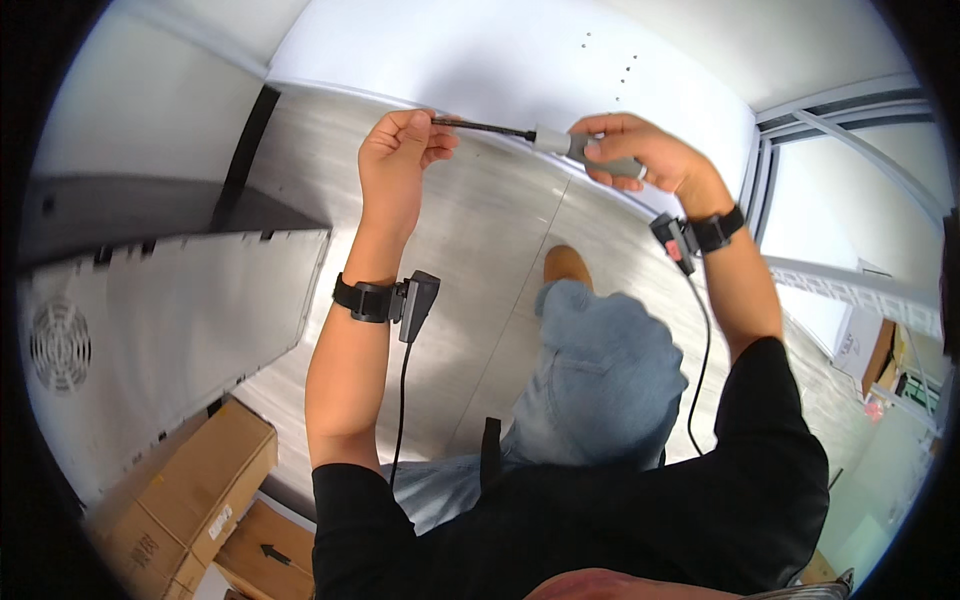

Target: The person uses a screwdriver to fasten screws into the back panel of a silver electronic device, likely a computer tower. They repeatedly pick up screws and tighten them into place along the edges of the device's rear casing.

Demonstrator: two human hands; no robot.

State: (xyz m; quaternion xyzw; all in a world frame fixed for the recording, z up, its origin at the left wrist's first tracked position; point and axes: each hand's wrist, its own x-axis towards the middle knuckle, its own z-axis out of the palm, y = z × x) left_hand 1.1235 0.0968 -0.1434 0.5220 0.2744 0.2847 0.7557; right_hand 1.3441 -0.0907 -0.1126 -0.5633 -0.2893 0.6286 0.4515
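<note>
My right hand is wrapped round the thick grey handle of a screwdriver, which lies almost level. A lighter collar sits at the front of the handle, and a long thin dark shaft runs from it toward the left. At the far end of that shaft, my left hand is closed, pinching it between thumb and fingers. The tip is hidden in those fingers. Both hands are raised in front of a white panel, which has several small dark holes at its upper right.
A grey metal cabinet with a round vent stands at left, with cardboard boxes below it. Metal frame rails rise at right. My bent knee is under my arms. Cables trail from both wrist-worn devices.
</note>
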